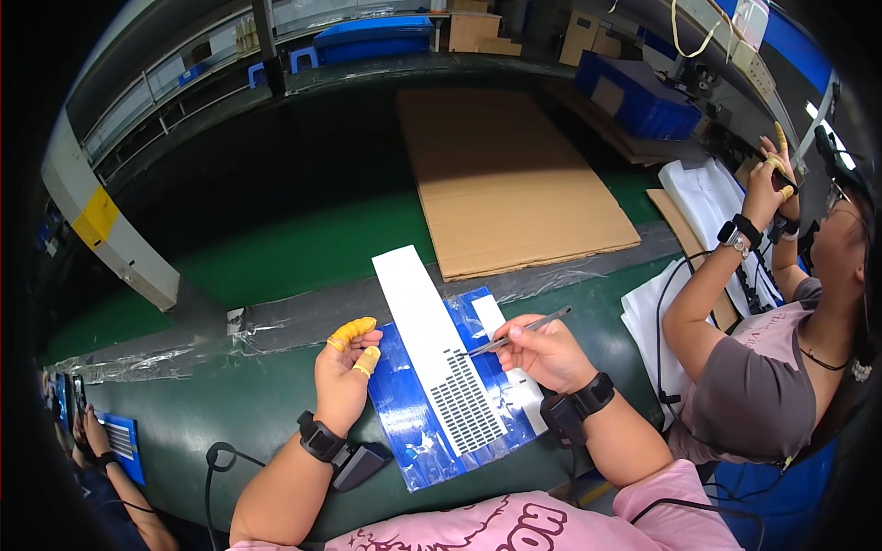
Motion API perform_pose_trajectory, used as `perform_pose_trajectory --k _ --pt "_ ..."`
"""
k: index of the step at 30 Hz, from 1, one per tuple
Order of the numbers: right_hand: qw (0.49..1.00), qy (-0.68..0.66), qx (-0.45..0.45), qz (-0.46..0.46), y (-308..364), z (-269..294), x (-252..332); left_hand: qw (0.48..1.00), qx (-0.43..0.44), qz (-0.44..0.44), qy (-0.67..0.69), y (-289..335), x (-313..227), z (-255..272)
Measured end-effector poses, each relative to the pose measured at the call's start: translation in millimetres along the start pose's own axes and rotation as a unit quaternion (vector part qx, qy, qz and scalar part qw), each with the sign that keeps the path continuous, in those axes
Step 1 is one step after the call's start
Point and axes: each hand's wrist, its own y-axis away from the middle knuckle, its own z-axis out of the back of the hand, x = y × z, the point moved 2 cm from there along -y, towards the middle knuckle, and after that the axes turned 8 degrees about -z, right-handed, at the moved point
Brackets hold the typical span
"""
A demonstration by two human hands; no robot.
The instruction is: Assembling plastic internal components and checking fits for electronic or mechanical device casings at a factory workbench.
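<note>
My right hand (548, 356) holds grey tweezers (551, 318) in a pinch, with their tip low over a long white strip (411, 292). Rows of small dark rectangular pieces (466, 404) cover the near part of that strip; its far part is plain white. Under it lies a blue board (393, 404) wrapped in clear tape, with white patches (489, 317) on its right side. Left of the strip hovers my left hand (344, 376), yellow covers on its thumb and index finger. Those fingers are bent but apart, and I see nothing between them.
Beyond the board, brown cardboard (514, 193) lies on the green table (257, 404). At my right a co-worker (758, 367) raises both hands, near white sheets (657, 317). Another person's arm (124, 491) shows at lower left. A white post (115, 220) stands at far left.
</note>
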Motion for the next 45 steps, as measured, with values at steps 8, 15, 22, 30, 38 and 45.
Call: perform_pose_trajectory --k 8,15,22,30,38,45 --pt "0.998 -0.017 -0.053 0.005 -3.3 -2.0 -0.9 1.000 0.003 0.010 0.001 -1.0 -3.8 0.1" --pt "0.999 -0.029 -0.033 0.013 -2.8 -0.7 -0.4 1.000 0.000 0.008 0.007 -2.3 1.0 -0.5" --pt "0.999 -0.030 -0.032 0.004 -1.7 -2.5 0.5 1.000 0.000 0.000 -0.008 -0.6 2.3 1.7" --pt "0.998 -0.037 -0.042 0.005 -3.6 -1.6 -1.0 0.999 -0.009 -0.026 0.033 -2.4 2.7 2.3" --pt "0.998 -0.035 -0.046 0.002 -3.3 -1.8 -0.2 0.999 -0.022 -0.019 0.027 -1.2 9.0 4.7" --pt "0.998 -0.039 -0.045 0.003 -2.7 -1.2 -0.2 0.999 -0.020 -0.014 0.023 -2.0 9.2 3.3"
